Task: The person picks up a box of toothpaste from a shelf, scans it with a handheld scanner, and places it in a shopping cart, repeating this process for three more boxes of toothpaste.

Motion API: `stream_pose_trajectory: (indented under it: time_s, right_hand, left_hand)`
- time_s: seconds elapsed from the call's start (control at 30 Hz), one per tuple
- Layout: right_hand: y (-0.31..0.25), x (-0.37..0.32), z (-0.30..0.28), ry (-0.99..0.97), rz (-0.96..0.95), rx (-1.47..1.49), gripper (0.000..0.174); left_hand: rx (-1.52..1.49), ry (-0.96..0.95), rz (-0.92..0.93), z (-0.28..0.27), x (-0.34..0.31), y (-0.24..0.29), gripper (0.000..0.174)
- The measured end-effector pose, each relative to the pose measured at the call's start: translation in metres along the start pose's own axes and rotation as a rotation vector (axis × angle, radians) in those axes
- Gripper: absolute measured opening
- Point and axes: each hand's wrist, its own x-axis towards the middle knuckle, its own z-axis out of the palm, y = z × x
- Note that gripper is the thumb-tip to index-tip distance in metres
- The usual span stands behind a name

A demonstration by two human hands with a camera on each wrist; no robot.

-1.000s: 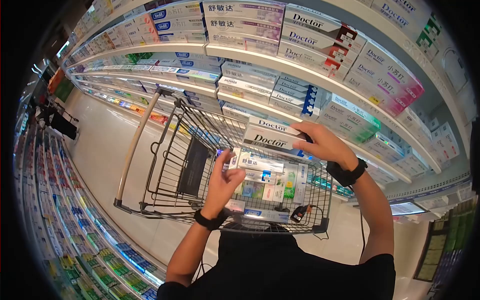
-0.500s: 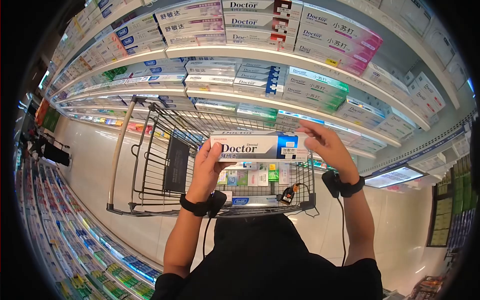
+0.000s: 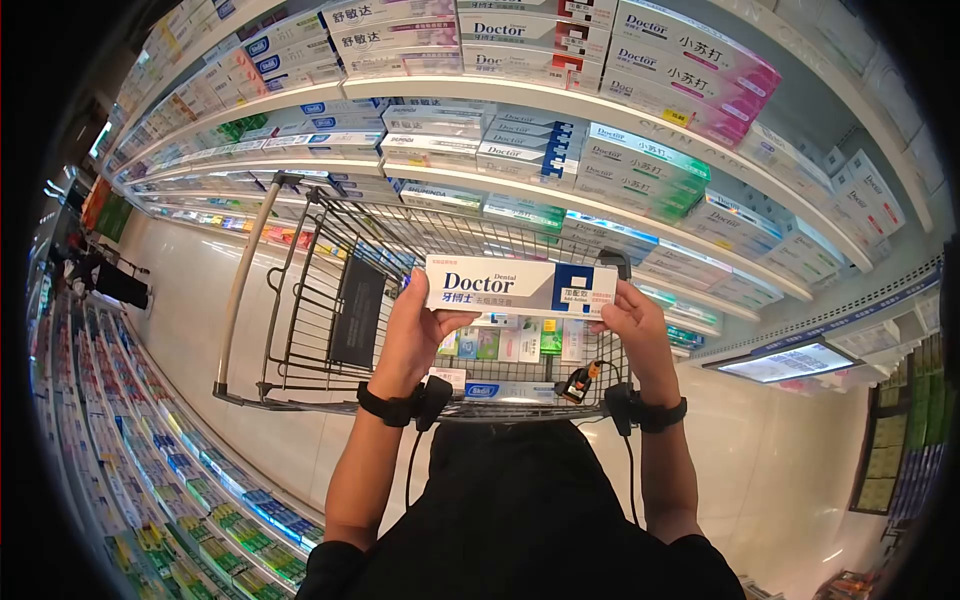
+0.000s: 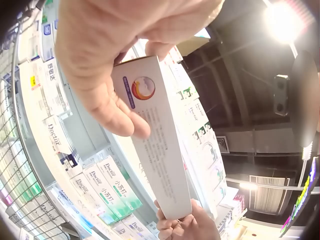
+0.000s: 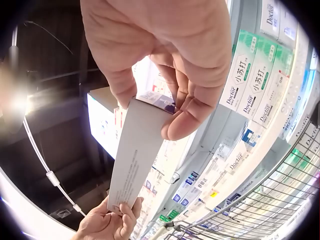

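Box (image 3: 500, 285), one, held in two hands above a cart (image 3: 355, 315).
Head view: face lettered "Doctor"; left hand (image 3: 405, 335) and right hand (image 3: 640, 330), each grip pinching one end; cart of wire, containing assorted cartons (image 3: 510, 391). Left wrist view: side with round emblem (image 4: 143, 88), hidden from the head view; lamp (image 4: 284, 22). Right wrist view: side with fine print (image 5: 132, 170); green-and-white packs (image 5: 256, 80).

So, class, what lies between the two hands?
A Doctor box: in the head view, it spans from the left hand to the right hand, gripped at both ends.
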Motion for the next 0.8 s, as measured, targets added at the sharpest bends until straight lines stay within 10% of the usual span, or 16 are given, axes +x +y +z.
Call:
stream_pose_trajectory:
  time_s: [0.8]
  right_hand:
    - [0.012, 0.000, -0.023, 0.065, -0.014, -0.034, 0.062]
  left_hand:
    - [-0.047, -0.054, -0.094, -0.002, 0.014, -0.006, 0.064]
